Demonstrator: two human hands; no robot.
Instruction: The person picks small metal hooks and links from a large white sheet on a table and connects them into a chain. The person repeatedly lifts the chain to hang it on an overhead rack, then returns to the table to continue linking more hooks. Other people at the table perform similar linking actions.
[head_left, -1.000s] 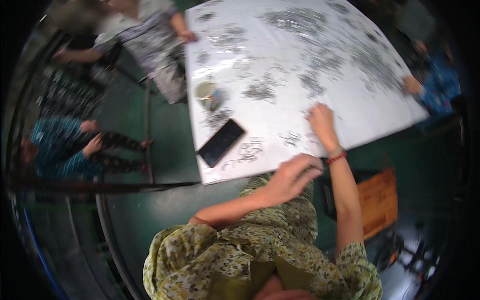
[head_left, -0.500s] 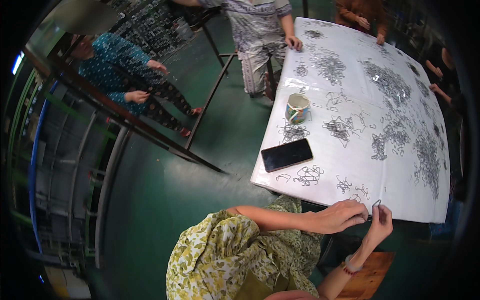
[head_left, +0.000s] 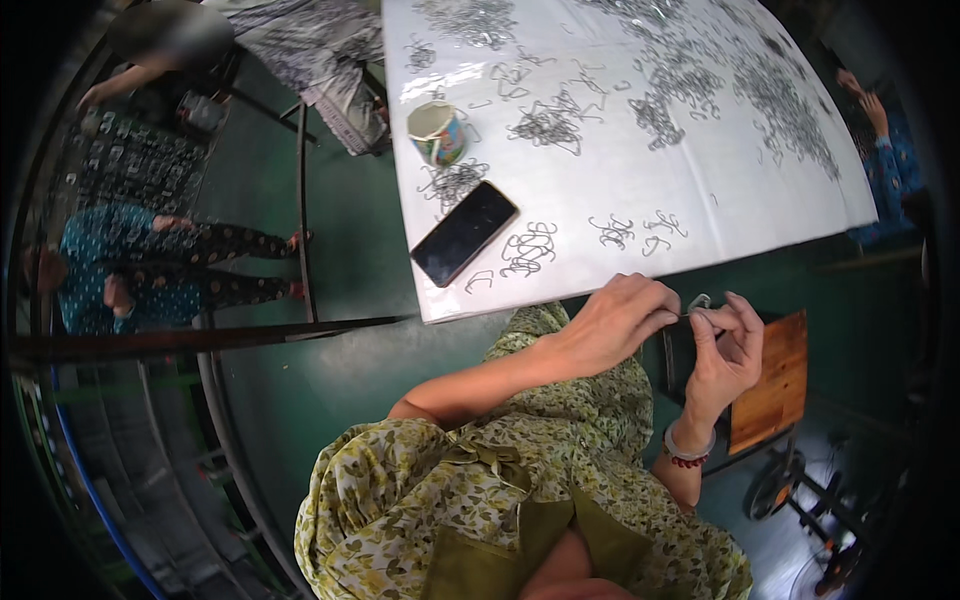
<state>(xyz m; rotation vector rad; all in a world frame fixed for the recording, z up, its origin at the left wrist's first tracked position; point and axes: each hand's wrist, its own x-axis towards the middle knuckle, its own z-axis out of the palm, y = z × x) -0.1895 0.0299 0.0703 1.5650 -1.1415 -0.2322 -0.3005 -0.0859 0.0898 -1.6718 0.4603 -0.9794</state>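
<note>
Here a small bent wire hook [head_left: 697, 303] is pinched between both hands just off the near edge of the tabletop [head_left: 760, 215], over the lap. The left hand [head_left: 612, 325] is closed on one end, thumb against forefinger; the right hand [head_left: 728, 350] is closed on the other end, fingertips drawn together. The hook is judged light, thin and stiff, springy rather than soft, and likely slick, being bare metal. It would best be held by its straight shank, near the bends, so that it cannot twist or snap out of the fingers [head_left: 655, 315]. More hooks [head_left: 528, 247] lie in loose heaps on the white sheet, beside a phone [head_left: 464, 232] and a cup [head_left: 437, 133]; such heaps are apt to tangle.
</note>
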